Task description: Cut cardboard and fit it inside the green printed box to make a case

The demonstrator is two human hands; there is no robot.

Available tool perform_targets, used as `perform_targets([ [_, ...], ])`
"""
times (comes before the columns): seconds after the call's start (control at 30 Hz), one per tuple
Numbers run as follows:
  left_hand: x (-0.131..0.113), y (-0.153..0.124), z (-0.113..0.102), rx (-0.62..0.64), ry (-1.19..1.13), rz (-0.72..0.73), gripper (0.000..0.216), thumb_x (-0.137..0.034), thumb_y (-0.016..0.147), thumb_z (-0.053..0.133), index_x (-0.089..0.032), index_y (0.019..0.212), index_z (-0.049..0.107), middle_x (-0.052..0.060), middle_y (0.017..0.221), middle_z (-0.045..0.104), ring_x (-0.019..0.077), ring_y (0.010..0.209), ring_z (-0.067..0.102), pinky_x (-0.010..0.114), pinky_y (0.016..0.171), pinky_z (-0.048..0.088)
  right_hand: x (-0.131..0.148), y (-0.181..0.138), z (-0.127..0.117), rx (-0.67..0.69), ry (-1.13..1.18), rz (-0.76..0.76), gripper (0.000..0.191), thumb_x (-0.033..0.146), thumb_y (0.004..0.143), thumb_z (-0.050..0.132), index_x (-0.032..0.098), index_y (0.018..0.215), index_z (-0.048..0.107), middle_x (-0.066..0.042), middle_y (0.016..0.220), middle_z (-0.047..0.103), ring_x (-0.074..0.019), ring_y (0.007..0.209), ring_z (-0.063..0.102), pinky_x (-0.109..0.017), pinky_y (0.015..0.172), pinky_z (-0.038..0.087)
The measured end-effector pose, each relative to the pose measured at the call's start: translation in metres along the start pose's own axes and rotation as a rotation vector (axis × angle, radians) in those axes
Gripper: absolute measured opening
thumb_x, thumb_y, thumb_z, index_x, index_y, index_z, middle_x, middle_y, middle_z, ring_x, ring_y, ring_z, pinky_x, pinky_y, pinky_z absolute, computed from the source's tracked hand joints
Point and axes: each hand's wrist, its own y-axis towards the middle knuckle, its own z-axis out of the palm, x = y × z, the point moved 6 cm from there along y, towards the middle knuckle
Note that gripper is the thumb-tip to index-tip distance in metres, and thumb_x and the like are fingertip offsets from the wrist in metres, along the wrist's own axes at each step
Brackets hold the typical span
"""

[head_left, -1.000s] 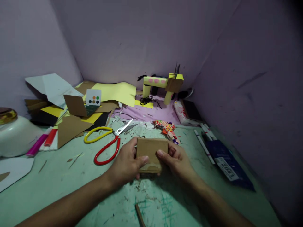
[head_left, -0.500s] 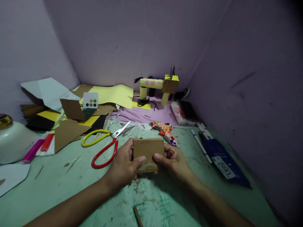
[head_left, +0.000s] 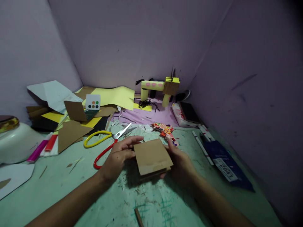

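Above the table, a small square of brown cardboard [head_left: 152, 157] is held between my two hands, tilted, with a second layer showing under its front edge. My left hand [head_left: 118, 159] pinches its left edge, thumb at the side and fingers along the back corner. On the right edge, my right hand [head_left: 182, 162] grips it with the thumb up and the fingers partly hidden beneath. Scissors [head_left: 115, 136] with one yellow and one red handle lie open beside my left hand. A patterned scrap [head_left: 165, 129] in bright colours lies just behind the cardboard.
At the back stands a yellow paper animal figure [head_left: 153, 85] with a cardboard head. Cardboard and paper sheets [head_left: 75, 130] pile up at left, near a white rounded object [head_left: 19, 142]. On the right are a phone [head_left: 189, 113], white sticks [head_left: 202, 148] and a blue packet [head_left: 228, 165].
The cardboard has turned and tipped flatter, so its top face shows more. My left fingers have stretched to its back corner, and my right thumb has lifted off its face to the edge.
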Motion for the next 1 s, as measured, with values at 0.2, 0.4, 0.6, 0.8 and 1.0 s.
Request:
perform_targets([
  [0.2,-0.001,-0.004,0.009,0.036,0.012,-0.104,0.046,-0.007,0.046,0.056,-0.018,0.088,0.071,0.001,0.089,0.071,0.021,0.089,0.061,0.029,0.077,0.046,-0.007,0.002,-0.01,-0.111,-0.002,0.054,0.056,0.055,0.088,0.038,0.01,0.088,0.07,-0.008,0.057,0.067,-0.0155,0.04,0.058,-0.023,0.03,0.046],
  [0.4,0.001,-0.005,0.013,0.174,0.086,-0.108,0.054,-0.007,0.048,0.057,-0.019,0.099,0.07,0.004,0.1,0.07,0.0255,0.099,0.06,0.034,0.084,0.045,-0.009,0.005,-0.022,-0.152,-0.129,-0.061,0.055,0.062,0.081,0.049,0.012,0.095,0.068,-0.006,0.06,0.067,-0.0171,0.046,0.06,-0.025,0.037,0.046],
  [0.6,-0.006,-0.003,0.015,0.2,0.3,0.052,0.042,-0.02,0.059,0.069,-0.017,0.101,0.069,0.009,0.114,0.062,0.0267,0.102,0.057,0.034,0.082,0.046,0.0,0.004,-0.027,-0.203,-0.34,-0.165,0.062,0.068,0.079,0.045,0.014,0.096,0.069,-0.01,0.083,0.071,-0.0233,0.075,0.066,-0.03,0.06,0.05],
  [0.8,0.004,0.003,-0.002,-0.093,0.259,0.021,0.04,-0.05,0.076,0.057,-0.018,0.053,0.049,-0.003,0.049,0.05,0.0114,0.048,0.046,0.023,0.046,0.037,0.015,-0.006,-0.016,-0.27,-0.73,-0.307,0.055,0.061,0.085,0.04,0.018,0.11,0.065,-0.01,0.102,0.069,-0.0269,0.094,0.061,-0.037,0.08,0.046],
  [1.0,0.002,0.006,-0.006,-0.141,0.256,0.066,0.034,-0.041,0.075,0.06,-0.019,0.053,0.046,-0.006,0.05,0.047,0.0096,0.048,0.042,0.022,0.049,0.037,0.025,-0.011,-0.009,-0.293,-0.912,-0.544,0.039,0.038,0.078,0.061,0.021,0.113,0.06,-0.011,0.115,0.062,-0.0258,0.102,0.058,-0.04,0.086,0.045],
])
